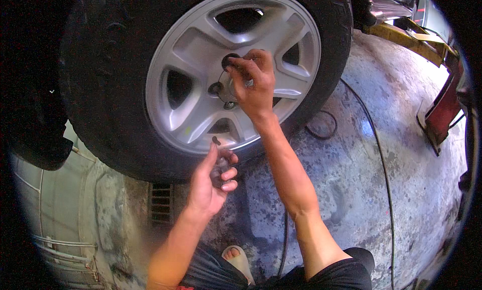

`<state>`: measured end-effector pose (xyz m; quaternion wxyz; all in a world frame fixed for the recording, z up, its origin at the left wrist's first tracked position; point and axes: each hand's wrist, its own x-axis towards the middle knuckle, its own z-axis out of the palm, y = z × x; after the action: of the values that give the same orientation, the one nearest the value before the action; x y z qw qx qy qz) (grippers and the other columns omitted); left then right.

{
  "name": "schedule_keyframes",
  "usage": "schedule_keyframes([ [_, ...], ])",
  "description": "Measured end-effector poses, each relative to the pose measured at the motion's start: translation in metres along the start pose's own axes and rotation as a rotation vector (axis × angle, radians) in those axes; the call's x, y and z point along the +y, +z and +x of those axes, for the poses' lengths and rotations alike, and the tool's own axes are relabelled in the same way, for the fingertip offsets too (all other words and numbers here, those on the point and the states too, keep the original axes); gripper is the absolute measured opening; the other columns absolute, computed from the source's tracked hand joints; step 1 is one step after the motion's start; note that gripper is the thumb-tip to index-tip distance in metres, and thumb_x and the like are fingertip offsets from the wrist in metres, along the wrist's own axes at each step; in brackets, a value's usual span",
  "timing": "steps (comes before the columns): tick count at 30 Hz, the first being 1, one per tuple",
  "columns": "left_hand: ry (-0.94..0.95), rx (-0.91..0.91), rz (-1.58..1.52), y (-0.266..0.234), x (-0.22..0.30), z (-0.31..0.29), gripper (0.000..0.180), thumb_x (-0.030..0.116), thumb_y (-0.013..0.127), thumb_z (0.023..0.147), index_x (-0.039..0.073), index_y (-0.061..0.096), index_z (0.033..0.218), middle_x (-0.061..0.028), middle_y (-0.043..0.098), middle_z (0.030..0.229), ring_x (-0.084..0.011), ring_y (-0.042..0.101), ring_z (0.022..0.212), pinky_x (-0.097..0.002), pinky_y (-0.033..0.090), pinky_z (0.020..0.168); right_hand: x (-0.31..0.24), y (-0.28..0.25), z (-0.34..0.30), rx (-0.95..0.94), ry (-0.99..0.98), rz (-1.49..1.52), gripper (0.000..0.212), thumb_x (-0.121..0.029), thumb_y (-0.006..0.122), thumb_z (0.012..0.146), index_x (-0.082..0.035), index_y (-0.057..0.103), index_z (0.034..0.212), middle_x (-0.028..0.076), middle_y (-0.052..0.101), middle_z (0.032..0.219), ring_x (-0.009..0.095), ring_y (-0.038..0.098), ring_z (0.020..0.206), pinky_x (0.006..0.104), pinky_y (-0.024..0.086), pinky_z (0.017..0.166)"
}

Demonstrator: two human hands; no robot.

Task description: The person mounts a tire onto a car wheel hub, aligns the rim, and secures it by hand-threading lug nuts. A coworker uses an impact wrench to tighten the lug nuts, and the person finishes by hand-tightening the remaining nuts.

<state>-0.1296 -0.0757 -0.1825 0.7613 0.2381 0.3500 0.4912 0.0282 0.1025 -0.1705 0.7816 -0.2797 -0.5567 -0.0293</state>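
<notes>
A large black tire [108,89] with a silver alloy wheel [196,43] stands in front of me. My right hand [255,81] reaches to its center, thumb and fingers pinched at the upper lug hole [230,62]. Whatever sits between those fingertips is hidden. Two more lug holes show beside the hub, and a lug nut [229,105] sits in the lower one. Below the rim, my left hand [208,182] is palm up, its fingers curled around several grey metal lug nuts [219,172], partly covered and blurred.
A black cable [377,139] runs along the stained concrete floor [341,179], with a loop near the tire. To the right is a red and yellow metal stand or lift arm [444,106]. A floor drain grate [161,203] lies left of my forearm; metal rails [65,244] are farther left.
</notes>
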Motion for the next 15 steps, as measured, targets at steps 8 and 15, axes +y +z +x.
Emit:
schedule_keyframes([
  [8, -0.011, -0.008, -0.008, 0.0010, -0.0018, 0.0032, 0.037, 0.047, 0.057, 0.108, 0.011, 0.066, 0.112, -0.0050, 0.067, 0.099, -0.0085, 0.046, 0.066, -0.0213, 0.036, 0.049, -0.0004, 0.0005, 0.0028, 0.073, -0.006, -0.139, 0.031, -0.023, 0.088, 0.078, -0.007, 0.073, 0.099, 0.015, 0.060, 0.112, 0.034, 0.069, 0.093, 0.0443, 0.058, 0.075],
  [15, -0.003, 0.001, -0.010, -0.0001, -0.0016, 0.0037, 0.035, 0.043, 0.057, 0.109, 0.009, 0.067, 0.110, -0.0052, 0.067, 0.099, -0.0090, 0.046, 0.066, -0.0223, 0.037, 0.049, 0.0026, 0.0025, -0.0002, 0.043, 0.069, -0.154, 0.025, -0.015, 0.086, 0.079, -0.006, 0.074, 0.099, 0.015, 0.060, 0.114, 0.037, 0.069, 0.095, 0.0451, 0.058, 0.077],
])
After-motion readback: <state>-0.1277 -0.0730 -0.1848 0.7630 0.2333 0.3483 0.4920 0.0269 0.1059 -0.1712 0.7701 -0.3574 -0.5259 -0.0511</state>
